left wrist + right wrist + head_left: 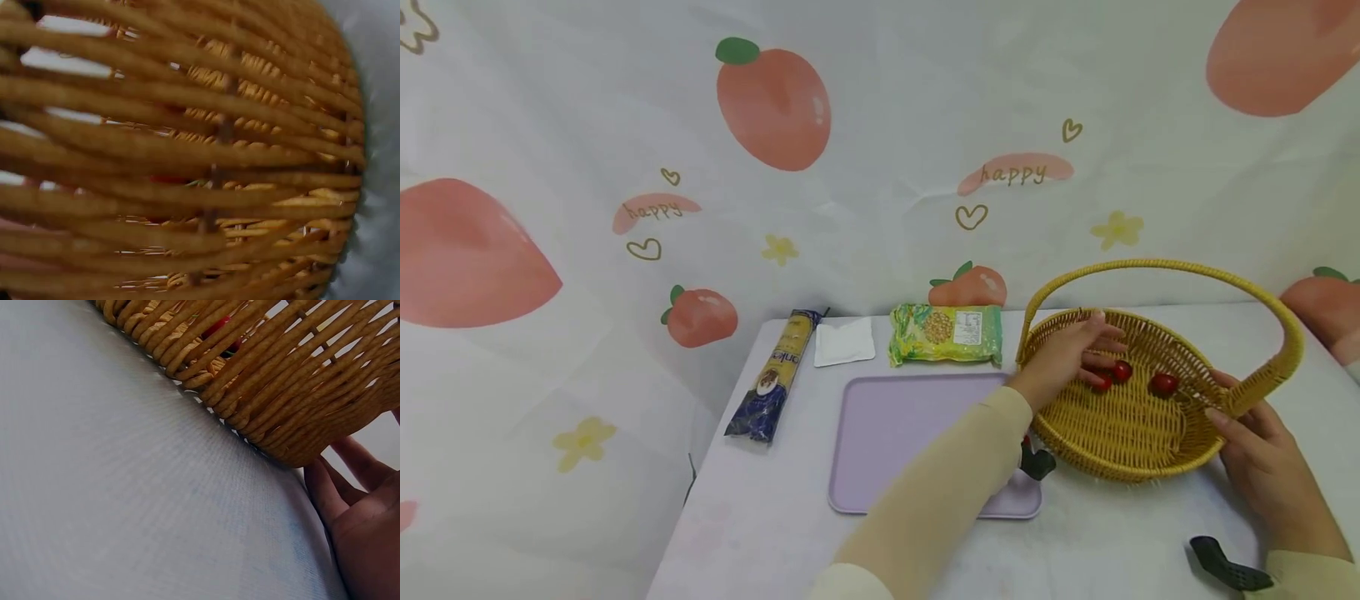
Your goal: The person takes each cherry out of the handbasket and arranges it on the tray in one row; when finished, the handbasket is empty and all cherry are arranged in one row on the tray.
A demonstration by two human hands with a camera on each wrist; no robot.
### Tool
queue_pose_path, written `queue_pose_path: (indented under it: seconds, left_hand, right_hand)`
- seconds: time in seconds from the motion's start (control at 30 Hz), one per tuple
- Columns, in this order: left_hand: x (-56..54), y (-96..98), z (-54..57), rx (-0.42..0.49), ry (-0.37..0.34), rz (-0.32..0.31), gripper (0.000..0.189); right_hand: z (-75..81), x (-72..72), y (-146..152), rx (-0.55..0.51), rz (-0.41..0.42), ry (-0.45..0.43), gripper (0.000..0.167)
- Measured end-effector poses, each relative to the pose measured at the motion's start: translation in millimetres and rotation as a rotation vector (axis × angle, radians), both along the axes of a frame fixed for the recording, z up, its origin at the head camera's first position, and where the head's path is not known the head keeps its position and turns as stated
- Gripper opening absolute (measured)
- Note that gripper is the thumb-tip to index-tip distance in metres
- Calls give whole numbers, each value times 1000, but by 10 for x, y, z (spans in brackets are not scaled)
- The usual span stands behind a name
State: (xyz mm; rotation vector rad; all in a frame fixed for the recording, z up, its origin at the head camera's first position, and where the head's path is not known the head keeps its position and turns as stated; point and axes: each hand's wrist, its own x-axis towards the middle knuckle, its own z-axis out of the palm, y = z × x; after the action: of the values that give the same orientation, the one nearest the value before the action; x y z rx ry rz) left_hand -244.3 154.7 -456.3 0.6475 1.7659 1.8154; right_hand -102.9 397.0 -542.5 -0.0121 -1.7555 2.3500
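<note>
A yellow wicker basket (1138, 475) with a tall arched handle stands on the right of the table. Inside lie a dark red round fruit (1163, 384) and two smaller-looking red fruits (1122, 371) close to my left hand (1070, 354). That hand reaches over the basket's left rim, its fingers loosely bent above the fruits; I see nothing pinched in them. My right hand (1262, 450) holds the basket's right side near the handle's foot, thumb over the rim. In the right wrist view, its fingers (325, 490) touch the woven wall. Weave fills most of the left wrist view.
A lilac tray (887, 442) lies left of the basket, partly under my left sleeve. Behind it are a green and yellow food packet (946, 333) and a white square sachet (844, 342). A blue and gold long packet (777, 375) lies at the left. A fruit-print cloth (880, 167) hangs behind.
</note>
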Motion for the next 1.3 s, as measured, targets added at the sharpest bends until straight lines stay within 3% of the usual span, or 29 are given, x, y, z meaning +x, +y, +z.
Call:
queue_pose_path:
  seconds: [0.27, 0.4, 0.57, 0.8, 1.17, 1.3]
  left_hand:
    - [4, 16, -40, -65, 29, 24, 44]
    - [40, 67, -62, -211, 82, 28, 29]
    - [76, 139, -101, -415, 185, 11, 41]
    - [70, 174, -138, -563, 234, 20, 39]
    - [106, 164, -148, -808, 394, -126, 29]
    - [108, 164, -142, -817, 419, -161, 27]
  right_hand:
    - [3, -34, -15, -2, 1, 36, 60]
    - [-35, -23, 0, -26, 12, 57, 61]
    - [-51, -12, 11, -21, 6, 48, 61]
    - [-9, 1, -7, 5, 0, 24, 61]
    - [15, 0, -6, -18, 3, 7, 62]
    - [7, 2, 4, -23, 23, 20, 61]
